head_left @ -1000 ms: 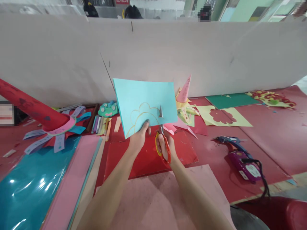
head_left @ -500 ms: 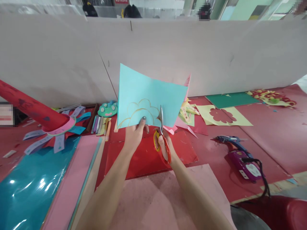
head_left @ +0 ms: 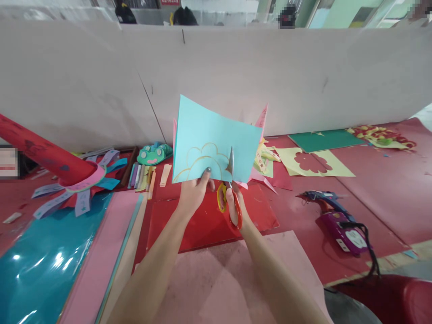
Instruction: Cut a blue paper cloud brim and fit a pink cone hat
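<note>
Turquoise paper (head_left: 216, 126) pinched in left hand (head_left: 193, 194), scissors (head_left: 240, 217) gripped in right hand (head_left: 231, 200); looks mid-cut, blades (head_left: 231, 162) likely need steering by gold outline (head_left: 211, 144).

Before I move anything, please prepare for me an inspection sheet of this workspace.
Surface: red table, with visible seams
Work pieces: turquoise paper with curved drawn lines; scissors, blade in front of it
Clutter: markers, yellow sheet, glue gun
Hands: left hand has its grip on the paper, right hand on the scissors
Cables: black cable crosses the near edge
Surroundings: white partition behind
</note>
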### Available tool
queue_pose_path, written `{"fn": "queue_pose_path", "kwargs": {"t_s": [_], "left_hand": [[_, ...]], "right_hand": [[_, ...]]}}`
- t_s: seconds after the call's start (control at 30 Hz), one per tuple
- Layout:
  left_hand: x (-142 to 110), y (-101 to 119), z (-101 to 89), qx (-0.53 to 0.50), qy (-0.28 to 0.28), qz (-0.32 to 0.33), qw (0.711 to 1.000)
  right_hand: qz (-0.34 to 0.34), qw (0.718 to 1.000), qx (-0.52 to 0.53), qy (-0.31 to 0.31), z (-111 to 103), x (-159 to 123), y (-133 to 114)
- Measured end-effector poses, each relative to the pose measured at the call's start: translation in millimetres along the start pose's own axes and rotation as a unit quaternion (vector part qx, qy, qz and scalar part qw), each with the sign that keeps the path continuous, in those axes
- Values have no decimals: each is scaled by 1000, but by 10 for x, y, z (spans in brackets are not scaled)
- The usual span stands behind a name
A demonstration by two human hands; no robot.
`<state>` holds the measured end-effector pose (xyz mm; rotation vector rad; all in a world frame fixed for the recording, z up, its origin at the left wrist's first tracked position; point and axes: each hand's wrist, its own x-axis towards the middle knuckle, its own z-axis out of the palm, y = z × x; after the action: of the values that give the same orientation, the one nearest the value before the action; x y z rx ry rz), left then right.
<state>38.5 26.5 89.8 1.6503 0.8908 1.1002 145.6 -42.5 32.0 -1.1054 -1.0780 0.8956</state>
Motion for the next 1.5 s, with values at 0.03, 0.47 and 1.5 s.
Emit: {"fn": "queue_pose_path", "kwargs": {"t_s": [0.03,0.47,1.5], "left_hand": [[0,-6,3,-5,-1,-1,1000],[-13,16,37,-29,-26,-27,999],[18,41,-79,53,-47,-19,997]], "right_hand": [[-3,1000,0,1,4,1,-5],[-15,1000,-21,11,-19,2,-28],[5,999,-33,17,-7,-1,-48]]}}
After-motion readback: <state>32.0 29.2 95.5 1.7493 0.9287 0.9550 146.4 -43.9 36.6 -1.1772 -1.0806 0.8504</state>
